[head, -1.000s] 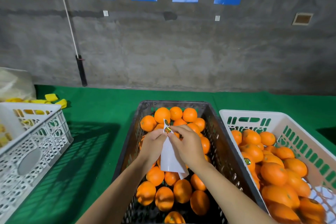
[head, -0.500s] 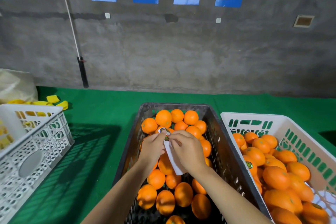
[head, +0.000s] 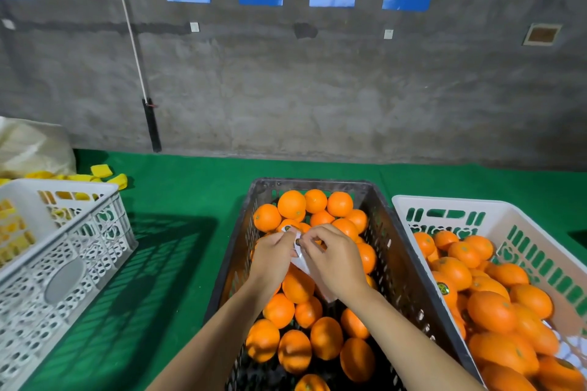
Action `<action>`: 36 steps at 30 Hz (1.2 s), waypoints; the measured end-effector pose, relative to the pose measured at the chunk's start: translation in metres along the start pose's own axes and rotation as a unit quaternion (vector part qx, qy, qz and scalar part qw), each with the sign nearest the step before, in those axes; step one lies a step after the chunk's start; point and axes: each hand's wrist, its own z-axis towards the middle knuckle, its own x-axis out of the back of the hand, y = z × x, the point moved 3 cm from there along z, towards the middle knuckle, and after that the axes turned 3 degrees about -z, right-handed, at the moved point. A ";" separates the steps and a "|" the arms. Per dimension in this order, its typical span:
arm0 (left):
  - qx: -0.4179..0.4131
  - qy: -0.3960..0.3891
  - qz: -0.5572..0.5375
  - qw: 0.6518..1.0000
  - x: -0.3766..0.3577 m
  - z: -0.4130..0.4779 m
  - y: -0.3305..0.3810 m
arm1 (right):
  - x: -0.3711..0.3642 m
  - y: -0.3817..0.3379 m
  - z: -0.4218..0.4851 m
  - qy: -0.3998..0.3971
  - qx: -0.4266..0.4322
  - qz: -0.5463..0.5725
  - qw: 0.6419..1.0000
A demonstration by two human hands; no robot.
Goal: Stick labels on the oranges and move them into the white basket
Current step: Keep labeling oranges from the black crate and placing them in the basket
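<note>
Head view shows a white label strip (head: 301,259) held between both hands, right over the black crate (head: 392,255) in the middle. Left hand (head: 273,255) pinches the strip's top edge, and right hand (head: 333,259) pinches a small dark label (head: 298,242) on it (too small to read). Oranges (head: 295,287) fill the crate under the hands. At three o'clock sits the white basket (head: 524,241) with green slots, holding more oranges, one with a sticker (head: 442,288). At nine o'clock stands another white crate (head: 63,251) on the green table (head: 190,187).
</note>
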 end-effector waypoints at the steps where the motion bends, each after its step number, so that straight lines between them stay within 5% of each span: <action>1: -0.014 0.024 0.017 0.999 0.003 -0.001 0.002 | 0.001 0.000 0.001 0.006 -0.008 0.027 1.000; 5: -0.082 0.118 0.088 0.986 0.015 -0.005 0.010 | 0.013 0.015 0.010 0.066 -0.110 0.076 0.989; 8: -0.111 0.130 0.116 0.979 0.014 -0.009 0.016 | 0.016 0.040 0.010 0.031 -0.208 0.093 0.973; 12: -0.109 0.154 0.113 0.975 0.014 -0.009 0.016 | 0.005 0.060 0.004 -0.144 -0.260 0.009 0.955; 20: -0.105 0.138 0.100 0.980 0.013 -0.007 0.011 | -0.033 0.071 -0.031 -0.489 -0.284 -0.170 0.807; 26: -0.089 0.100 0.155 0.979 0.007 -0.003 0.004 | -0.039 0.077 -0.040 -0.503 -0.326 -0.173 0.782; 36: -0.113 0.069 0.233 0.963 0.000 -0.005 0.002 | -0.047 0.090 -0.044 -0.492 -0.287 -0.216 0.794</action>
